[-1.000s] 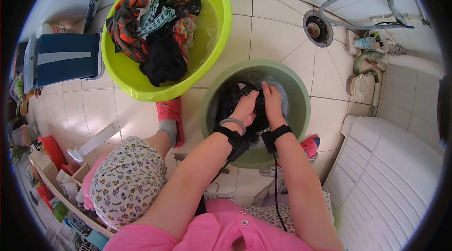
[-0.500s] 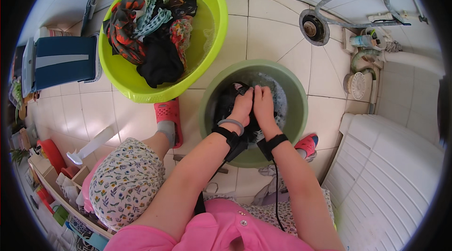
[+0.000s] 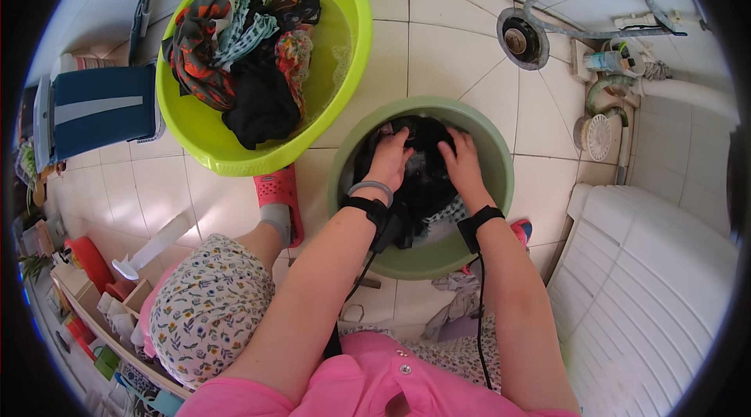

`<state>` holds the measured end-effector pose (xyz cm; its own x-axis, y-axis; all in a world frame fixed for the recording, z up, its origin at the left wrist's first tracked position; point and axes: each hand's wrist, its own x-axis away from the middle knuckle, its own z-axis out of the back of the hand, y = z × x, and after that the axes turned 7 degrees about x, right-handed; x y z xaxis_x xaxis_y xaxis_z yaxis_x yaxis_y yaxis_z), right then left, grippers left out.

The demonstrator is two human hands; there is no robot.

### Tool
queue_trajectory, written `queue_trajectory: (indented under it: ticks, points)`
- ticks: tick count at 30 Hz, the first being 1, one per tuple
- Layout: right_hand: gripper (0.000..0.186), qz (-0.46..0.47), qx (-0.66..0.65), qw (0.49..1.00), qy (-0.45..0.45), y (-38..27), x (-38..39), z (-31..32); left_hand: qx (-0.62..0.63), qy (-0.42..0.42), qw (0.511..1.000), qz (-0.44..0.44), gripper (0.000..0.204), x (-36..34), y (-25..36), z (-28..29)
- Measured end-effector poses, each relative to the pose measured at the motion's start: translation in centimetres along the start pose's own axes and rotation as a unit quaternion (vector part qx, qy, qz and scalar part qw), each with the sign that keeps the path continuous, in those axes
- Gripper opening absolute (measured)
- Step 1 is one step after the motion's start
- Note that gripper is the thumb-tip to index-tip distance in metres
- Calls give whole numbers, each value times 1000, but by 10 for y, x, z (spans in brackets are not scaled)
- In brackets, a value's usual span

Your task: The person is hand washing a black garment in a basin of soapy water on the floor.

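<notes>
A sage-green basin (image 3: 501,159) holds wet black clothing (image 3: 422,186), with some checked cloth and pale, sudsy water showing near its front. My left hand (image 3: 391,159) rests on the left part of the black cloth, fingers loosely apart. My right hand (image 3: 461,163) lies on the right part, fingers spread. Each wears a dark strap with a cable at the wrist. Behind and to the left, a lime-green tub (image 3: 339,108) holds patterned and black laundry (image 3: 258,104) in some water.
At the left are a blue-lidded bin (image 3: 98,108) and a low shelf unit (image 3: 102,315) of household items. A floor drain (image 3: 522,37), hoses and pipes (image 3: 665,92) are at the back right. A white ribbed plastic surface (image 3: 634,284) borders the right. My red clogs (image 3: 274,198) flank the basin.
My hands have moved apart from their bunched grip, the left slightly left and up, the right rightward, and their fingers have loosened. The black cloth now spreads wider in the basin.
</notes>
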<state>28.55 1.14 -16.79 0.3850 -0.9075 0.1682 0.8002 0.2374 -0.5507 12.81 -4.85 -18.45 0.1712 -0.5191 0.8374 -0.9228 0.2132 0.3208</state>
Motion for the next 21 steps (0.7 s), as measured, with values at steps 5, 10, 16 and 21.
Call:
queue_trajectory:
  ticks: [5, 10, 16, 21]
  points:
    - [59, 23, 73, 982, -171, 28, 9, -12, 5, 14, 1000, 20, 28, -8, -9, 5]
    - [47, -64, -81, 994, -33, -3, 3, -18, -5, 52, 997, 49, 30, -3, -12, 0]
    - [20, -128, -322, 927, -141, -86, 42, 13, 77, -12, 983, 165, 39, 16, 11, -11]
    - [39, -227, -183, 954, 67, -61, 7, -6, 53, -59, 987, 138, 26, 34, -18, -20]
